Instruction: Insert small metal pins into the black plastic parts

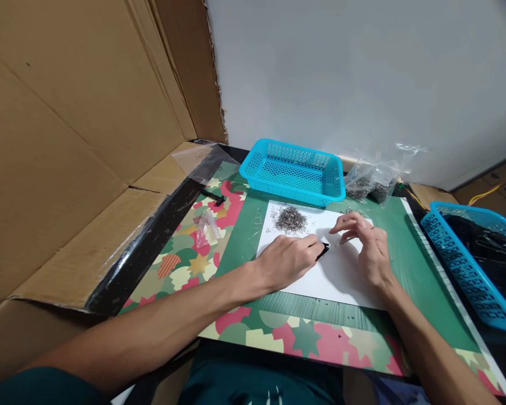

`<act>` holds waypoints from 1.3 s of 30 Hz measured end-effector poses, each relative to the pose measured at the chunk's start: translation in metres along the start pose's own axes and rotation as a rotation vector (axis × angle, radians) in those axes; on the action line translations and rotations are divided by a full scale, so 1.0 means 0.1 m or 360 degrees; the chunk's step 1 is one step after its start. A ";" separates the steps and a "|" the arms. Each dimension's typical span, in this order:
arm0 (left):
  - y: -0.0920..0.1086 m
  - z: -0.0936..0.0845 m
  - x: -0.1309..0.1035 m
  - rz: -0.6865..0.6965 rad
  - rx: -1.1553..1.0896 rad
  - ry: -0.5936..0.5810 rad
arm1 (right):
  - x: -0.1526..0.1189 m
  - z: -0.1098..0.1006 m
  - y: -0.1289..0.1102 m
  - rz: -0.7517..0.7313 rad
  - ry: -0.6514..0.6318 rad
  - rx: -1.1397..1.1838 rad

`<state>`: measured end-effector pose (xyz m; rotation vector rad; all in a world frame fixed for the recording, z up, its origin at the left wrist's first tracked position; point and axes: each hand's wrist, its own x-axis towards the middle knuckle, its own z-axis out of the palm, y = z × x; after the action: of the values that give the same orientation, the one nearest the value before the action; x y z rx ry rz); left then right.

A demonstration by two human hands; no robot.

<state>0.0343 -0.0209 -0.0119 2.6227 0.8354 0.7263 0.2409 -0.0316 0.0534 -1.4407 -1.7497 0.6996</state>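
Observation:
My left hand (293, 259) is closed around a small black piece (322, 251), whose end sticks out past the fingertips. It rests over the white sheet of paper (320, 281). Facing it, my right hand (369, 244) hovers above the sheet's right part, fingers bent and apart, with nothing visible between them. Just beyond my left hand lies a heap of tiny metal pins (292, 219), with loose ones scattered around it. A smaller scatter of pins (352, 212) lies behind my right hand, partly hidden by it.
A blue plastic basket (293, 191) stands behind the paper. Clear bags of metal bits (379, 188) lean by the wall. At right, another blue basket (468, 270) holds black plastic. A small clear bag (206, 230) and a black tool (213, 196) lie left on the patterned mat.

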 end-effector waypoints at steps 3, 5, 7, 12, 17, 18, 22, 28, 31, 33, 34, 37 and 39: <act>0.01 -0.02 0.01 -0.0004 0.0005 -0.0057 | 0.00 0.02 -0.02 0.0054 0.0037 -0.0106; 0.01 -0.03 0.01 -0.0002 -0.0011 -0.0078 | 0.00 0.04 -0.03 0.0171 0.0055 -0.0207; 0.01 -0.04 0.02 0.0001 -0.0037 -0.0077 | 0.00 0.07 -0.02 0.0272 0.0037 -0.0261; 0.01 -0.04 0.01 -0.0010 -0.0060 -0.0050 | 0.05 0.11 0.05 0.0310 -0.0038 -0.0230; 0.00 -0.01 0.01 -0.0015 -0.0069 -0.0012 | 0.06 0.11 0.04 0.0253 -0.0013 -0.0327; -0.01 0.00 0.01 -0.0012 -0.0069 0.0003 | 0.05 0.12 0.03 0.0243 -0.0022 -0.0353; -0.02 0.05 0.01 0.0016 -0.0090 0.0066 | 0.02 0.13 0.02 0.0202 -0.0035 -0.0482; -0.02 0.05 0.02 -0.0007 -0.0127 0.0083 | -0.02 0.16 0.00 0.0125 -0.0032 -0.0704; -0.02 0.01 0.03 -0.0065 -0.0190 0.0084 | -0.01 0.21 -0.01 0.0069 -0.0003 -0.0735; -0.02 -0.01 0.03 -0.0087 -0.0235 0.0091 | 0.01 0.23 -0.01 0.0050 0.0011 -0.0736; -0.02 -0.01 0.03 -0.0093 -0.0244 0.0087 | 0.02 0.24 -0.01 0.0053 0.0012 -0.0729; -0.01 0.00 0.01 -0.0129 -0.0237 0.0078 | 0.03 0.25 0.00 0.0122 0.0010 -0.0613; 0.00 -0.01 0.00 -0.0177 -0.0282 0.0139 | 0.04 0.22 0.02 0.0209 0.0058 -0.0407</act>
<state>0.0339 -0.0204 -0.0116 2.3837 0.8898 0.8484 0.2235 -0.0261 0.0402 -1.7424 -1.7779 0.5261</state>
